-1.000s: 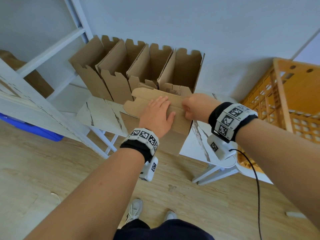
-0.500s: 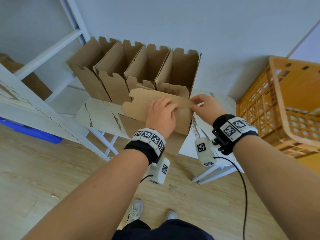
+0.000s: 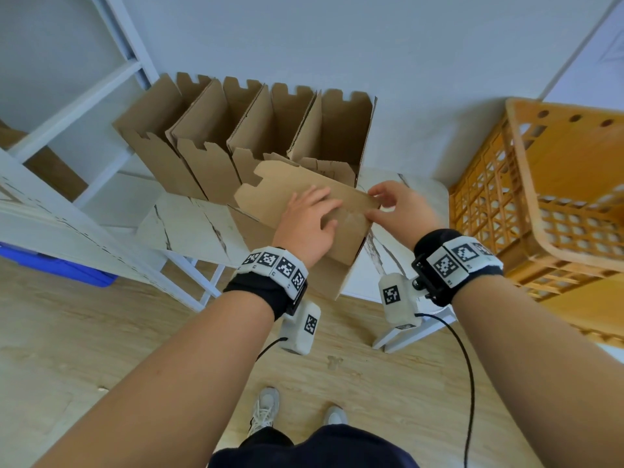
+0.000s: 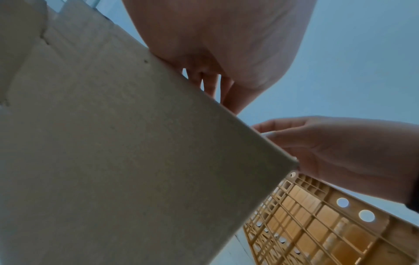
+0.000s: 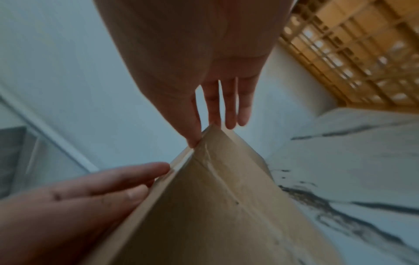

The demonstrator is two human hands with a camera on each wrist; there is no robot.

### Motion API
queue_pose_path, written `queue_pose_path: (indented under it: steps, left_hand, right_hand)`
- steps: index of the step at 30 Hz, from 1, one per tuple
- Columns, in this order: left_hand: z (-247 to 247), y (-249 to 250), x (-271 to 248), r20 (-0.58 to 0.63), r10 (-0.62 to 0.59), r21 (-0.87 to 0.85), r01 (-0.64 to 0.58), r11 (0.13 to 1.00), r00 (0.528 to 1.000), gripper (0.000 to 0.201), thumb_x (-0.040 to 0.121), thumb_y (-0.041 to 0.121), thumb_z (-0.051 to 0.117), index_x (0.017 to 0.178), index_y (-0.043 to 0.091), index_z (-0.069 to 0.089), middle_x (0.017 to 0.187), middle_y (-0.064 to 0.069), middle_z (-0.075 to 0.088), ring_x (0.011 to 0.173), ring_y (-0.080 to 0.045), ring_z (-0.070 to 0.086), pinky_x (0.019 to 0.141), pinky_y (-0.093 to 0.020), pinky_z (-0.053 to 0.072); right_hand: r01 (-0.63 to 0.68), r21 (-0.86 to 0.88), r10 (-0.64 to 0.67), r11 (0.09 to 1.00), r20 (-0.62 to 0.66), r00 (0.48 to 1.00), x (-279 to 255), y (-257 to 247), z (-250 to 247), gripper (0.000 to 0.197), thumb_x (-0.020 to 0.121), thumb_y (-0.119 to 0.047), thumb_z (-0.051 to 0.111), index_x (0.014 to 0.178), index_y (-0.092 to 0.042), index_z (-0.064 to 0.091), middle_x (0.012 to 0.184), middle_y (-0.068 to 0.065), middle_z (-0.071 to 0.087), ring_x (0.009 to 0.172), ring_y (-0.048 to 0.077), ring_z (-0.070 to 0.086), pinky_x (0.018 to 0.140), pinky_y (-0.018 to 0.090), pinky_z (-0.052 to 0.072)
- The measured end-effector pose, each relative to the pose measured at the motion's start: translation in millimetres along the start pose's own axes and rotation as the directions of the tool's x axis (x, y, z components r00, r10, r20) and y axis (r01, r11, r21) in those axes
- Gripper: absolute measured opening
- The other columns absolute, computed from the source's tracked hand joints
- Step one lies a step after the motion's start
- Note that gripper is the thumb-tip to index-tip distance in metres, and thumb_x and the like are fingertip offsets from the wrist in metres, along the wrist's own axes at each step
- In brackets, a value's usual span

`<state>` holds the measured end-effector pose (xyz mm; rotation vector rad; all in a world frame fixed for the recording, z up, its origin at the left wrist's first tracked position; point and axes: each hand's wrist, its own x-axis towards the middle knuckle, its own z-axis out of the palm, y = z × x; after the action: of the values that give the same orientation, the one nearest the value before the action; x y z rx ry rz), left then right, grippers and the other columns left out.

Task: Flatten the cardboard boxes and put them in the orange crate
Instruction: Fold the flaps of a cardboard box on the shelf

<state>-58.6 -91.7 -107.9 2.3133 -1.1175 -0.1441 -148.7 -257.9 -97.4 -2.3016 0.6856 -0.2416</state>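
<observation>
A flattened brown cardboard box (image 3: 297,201) is held tilted over the near edge of a white marble-patterned surface (image 3: 189,224), its lower end hanging past that edge above the wood-look floor (image 3: 84,332). The left hand (image 3: 309,228) is laid on the upper face of the box with fingers spread and relaxed, pressing on it; from the left wrist view the underside of the cardboard is seen with the fingers reaching past its edge. The right hand (image 3: 395,211) is seen at the right-hand corner of the box, where the cardboard edge is pinched between thumb and fingertips, the remaining fingers extended. Four open brown cardboard boxes (image 3: 243,136) are lined up side by side along the far edge of the surface, against the pale wall, their flaps raised. A large orange plastic lattice crate (image 3: 526,197) is placed just beside the right edge of the surface; the flattened box is outside it. A white shelving frame (image 3: 77,106) is seen to the left, with a blue bin (image 3: 50,265) under it. Marker-printed bands and small cameras are worn on both wrists.
</observation>
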Motion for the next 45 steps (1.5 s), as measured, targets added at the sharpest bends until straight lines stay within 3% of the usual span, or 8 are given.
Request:
queue_pose_path:
  steps: [4,8,12,17,25,29,36,45]
  left_hand:
    - [-4.4,-1.9,3.0,0.05,-0.027,0.022,0.026,0.999,0.998,0.041,0.097,0.027,0.051,0.138,0.024,0.049,0.153,0.005,0.032,0.145,-0.013,0.016,0.12,-0.035,0.004]
    - [-8.4,-1.4,7.1,0.1,-0.055,0.018,0.054,0.998,0.993,0.043,0.096,0.031,0.051,0.139,0.025,0.047,0.154,0.005,0.029,0.145,-0.014,0.014,0.12,-0.036,0.005]
    - [-11.1,1.9,9.1,0.165,-0.103,-0.015,0.107,0.994,0.981,0.059,0.084,0.038,0.065,0.14,0.026,0.046,0.155,0.008,0.026,0.145,-0.011,0.011,0.119,-0.034,0.004]
    - [-14.0,-0.8,11.2,0.192,-0.102,-0.029,0.109,0.994,0.976,0.064,0.081,0.04,0.069,0.14,0.025,0.045,0.156,0.007,0.025,0.146,-0.01,0.01,0.12,-0.037,0.007]
    - [-12.1,-3.3,10.3,0.199,-0.104,-0.041,0.114,0.993,0.975,0.066,0.081,0.041,0.07,0.14,0.025,0.046,0.156,0.007,0.025,0.146,-0.011,0.011,0.12,-0.036,0.006]
    - [-13.4,-2.6,10.5,0.222,-0.106,-0.05,0.12,0.992,0.969,0.064,0.084,0.039,0.067,0.141,0.025,0.044,0.157,0.007,0.023,0.146,-0.01,0.01,0.12,-0.037,0.006]
    - [-22.2,-11.3,14.9,0.252,-0.093,-0.125,0.127,0.984,0.963,0.049,0.095,0.007,0.049,0.141,0.022,0.045,0.156,0.008,0.025,0.146,-0.009,0.012,0.12,-0.032,0.008]
    - [-25.8,-28.7,17.2,0.238,-0.01,-0.171,0.052,0.984,0.971,0.044,0.095,0.001,0.046,0.136,0.017,0.052,0.151,0.007,0.036,0.143,-0.009,0.023,0.117,-0.025,0.012]
  right_hand:
    - [0.14,-0.118,-0.135,0.983,0.043,0.99,-6.7,-2.8,-2.2,0.024,0.079,-0.027,0.073,0.103,-0.026,0.069,0.123,-0.005,0.054,0.106,0.01,0.051,0.094,0.025,0.042]
    - [0.208,-0.231,-0.192,0.951,0.09,0.977,-13.8,-6.4,-7.4,0.031,0.081,-0.031,0.071,0.111,-0.022,0.07,0.136,-0.005,0.049,0.118,0.012,0.048,0.094,0.018,0.031]
    - [0.263,-0.348,-0.222,0.9,0.155,0.963,-15.8,-14.1,-13.2,0.032,0.083,-0.035,0.067,0.111,-0.02,0.071,0.133,-0.004,0.052,0.118,0.014,0.049,0.098,0.025,0.037]
    - [0.297,-0.474,-0.224,0.829,0.205,0.953,-13.6,-26.3,-11.8,0.029,0.081,-0.039,0.064,0.099,-0.018,0.072,0.115,0.0,0.056,0.105,0.018,0.05,0.091,0.031,0.045]
    - [0.315,-0.535,-0.246,0.784,0.199,0.949,-17.0,-30.0,-1.4,0.028,0.081,-0.035,0.062,0.103,-0.017,0.067,0.109,0.002,0.054,0.1,0.021,0.05,0.083,0.028,0.042]
    - [0.275,-0.508,-0.204,0.817,0.191,0.96,-16.5,-29.9,-5.0,0.027,0.082,-0.038,0.059,0.101,-0.021,0.068,0.107,-0.001,0.055,0.099,0.02,0.051,0.082,0.029,0.044]
    - [0.206,-0.524,-0.196,0.827,0.075,0.978,-15.5,-38.2,3.1,0.028,0.087,-0.041,0.052,0.091,-0.019,0.067,0.1,-0.002,0.057,0.1,0.018,0.048,0.082,0.029,0.041]
    - [0.032,-0.496,-0.062,0.868,-0.043,0.997,-16.2,-52.1,22.5,0.03,0.084,-0.044,0.054,0.093,-0.016,0.06,0.102,0.001,0.054,0.106,0.022,0.047,0.083,0.034,0.044]
